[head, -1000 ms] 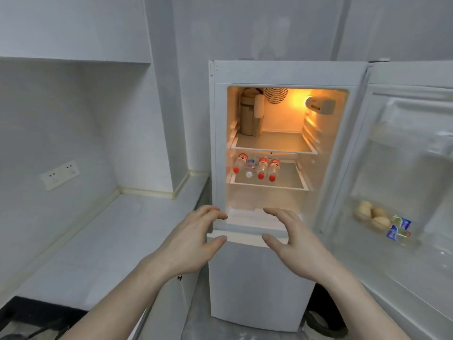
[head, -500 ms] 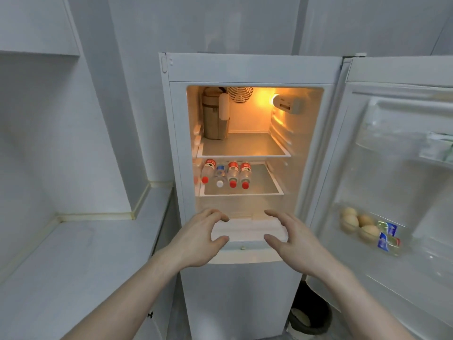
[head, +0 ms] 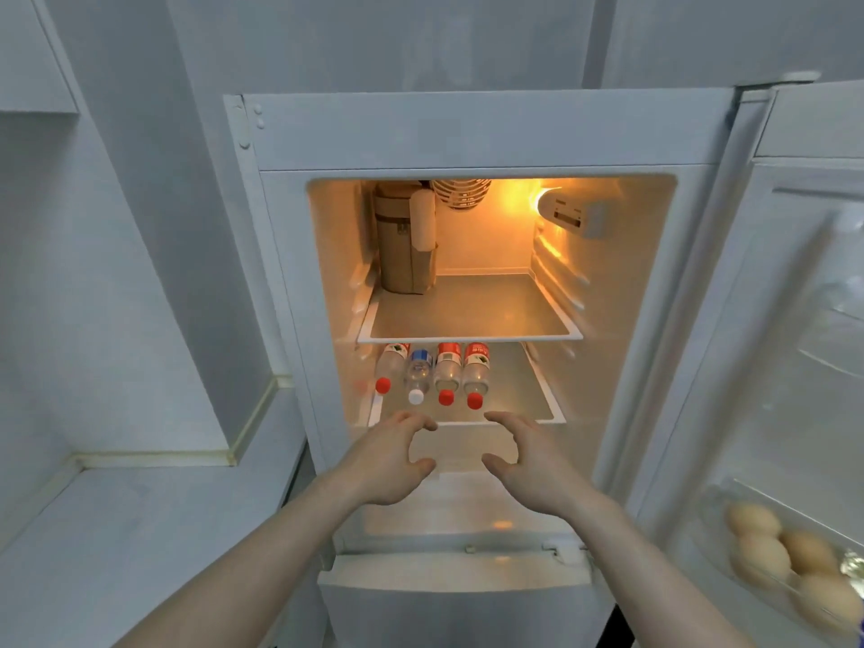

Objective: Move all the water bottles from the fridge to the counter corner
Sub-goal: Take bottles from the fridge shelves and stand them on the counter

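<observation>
**Hands at Open Fridge, Bottles on Lower Shelf**

The counter occupies the left of the view, its inner corner against the wall beside the fridge. The fridge door stands open at the right.

Four water bottles lie side by side on the lower shelf, grouped toward its left edge, caps facing the front edge. From left: first bottle, red cap; second bottle, white cap, blue label; third bottle, red cap; fourth bottle, red cap. Neighbouring bottles touch or nearly touch.

The left hand is just in front of the shelf's front edge, fingers and thumb spread in a wide curve, holding nothing. The right hand mirrors it, equally wide, holding nothing. Neither hand touches a bottle.

A brown container stands at the upper shelf's rear left corner. Eggs sit in the door's tray.
</observation>
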Demonstrator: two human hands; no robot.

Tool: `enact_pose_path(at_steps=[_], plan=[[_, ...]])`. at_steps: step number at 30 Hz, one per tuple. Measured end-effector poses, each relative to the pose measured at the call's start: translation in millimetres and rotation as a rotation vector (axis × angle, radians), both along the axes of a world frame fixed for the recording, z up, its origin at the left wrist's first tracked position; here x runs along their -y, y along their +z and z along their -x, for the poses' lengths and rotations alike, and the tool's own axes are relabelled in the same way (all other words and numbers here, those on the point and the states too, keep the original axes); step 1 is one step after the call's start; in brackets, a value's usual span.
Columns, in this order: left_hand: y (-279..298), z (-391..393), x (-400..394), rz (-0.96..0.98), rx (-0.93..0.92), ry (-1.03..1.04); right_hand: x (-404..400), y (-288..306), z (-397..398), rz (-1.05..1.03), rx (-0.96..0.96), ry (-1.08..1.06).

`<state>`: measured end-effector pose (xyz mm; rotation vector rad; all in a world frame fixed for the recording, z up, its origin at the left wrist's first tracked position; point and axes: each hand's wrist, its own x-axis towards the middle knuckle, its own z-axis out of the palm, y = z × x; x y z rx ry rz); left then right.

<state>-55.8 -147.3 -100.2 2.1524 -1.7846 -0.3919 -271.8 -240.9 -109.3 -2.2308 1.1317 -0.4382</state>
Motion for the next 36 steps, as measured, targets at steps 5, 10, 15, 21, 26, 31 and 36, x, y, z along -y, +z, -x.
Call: enact_pose_path(at_steps=[5,10,15,21,26,31,36], plan=[[-16,-15,84,-0.093,-0.022,0.071,72,-20,-35,-0.081,-0.041,-0.003],[-34,-21,134,-0.152,-0.045,0.115,112,-42,-68,-0.119,-0.089,-0.011],[-45,-28,168,-0.235,-0.044,0.125,140,-58,-92,-0.174,-0.170,-0.034],[-52,-32,201,-0.306,-0.068,0.136,167,-71,-105,-0.208,-0.207,-0.043],[-63,-31,212,-0.349,-0.083,0.135,181,-76,-114,-0.221,-0.244,-0.009],[-69,-30,212,-0.329,-0.082,0.146,181,-80,-117,-0.206,-0.287,-0.015],[-75,-25,206,-0.303,-0.062,0.153,175,-84,-114,-0.201,-0.243,-0.096]])
